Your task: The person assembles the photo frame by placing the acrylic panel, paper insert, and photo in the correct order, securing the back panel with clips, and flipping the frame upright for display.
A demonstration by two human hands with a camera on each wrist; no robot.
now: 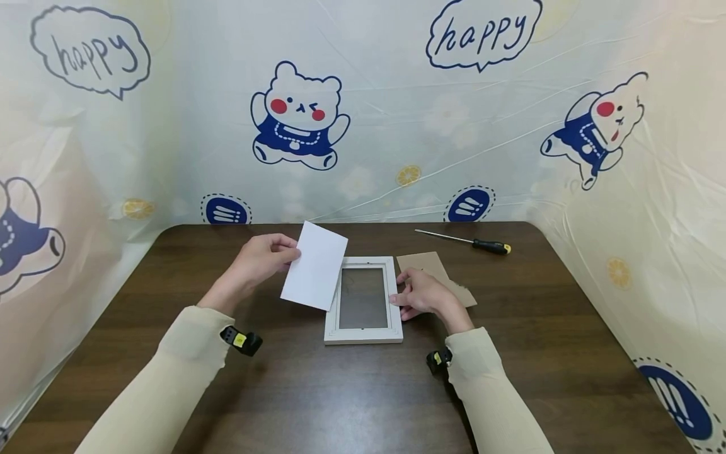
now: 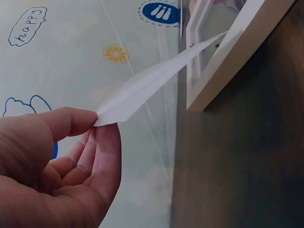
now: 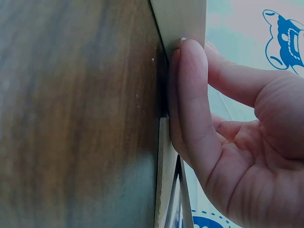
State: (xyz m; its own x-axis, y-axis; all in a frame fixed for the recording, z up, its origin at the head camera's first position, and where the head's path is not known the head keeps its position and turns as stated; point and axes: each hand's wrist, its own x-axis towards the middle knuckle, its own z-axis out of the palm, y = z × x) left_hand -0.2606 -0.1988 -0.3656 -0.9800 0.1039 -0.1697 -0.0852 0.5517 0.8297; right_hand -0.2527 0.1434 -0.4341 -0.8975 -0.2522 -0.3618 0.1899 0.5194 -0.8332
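Between the thumb and fingers of my left hand [image 1: 258,261] is a white sheet of paper [image 1: 314,268], pinched at its left edge. The sheet is tilted, and its right side overlaps the left border of a white picture frame [image 1: 363,337]. In the left wrist view the paper [image 2: 142,90] slants from the fingertips toward the frame. My right hand [image 1: 424,293] holds the frame's right edge, thumb on the border. In the right wrist view its fingers press the frame's side [image 3: 184,21]. The frame lies flat on the table with a grey centre.
Brown backing board [image 1: 422,260] with a ragged edge lies right of the frame, partly under the right hand. Farther back is a screwdriver [image 1: 491,246] with a black and yellow handle. A printed curtain [image 1: 386,120] hangs behind the dark wooden table [image 1: 317,391].
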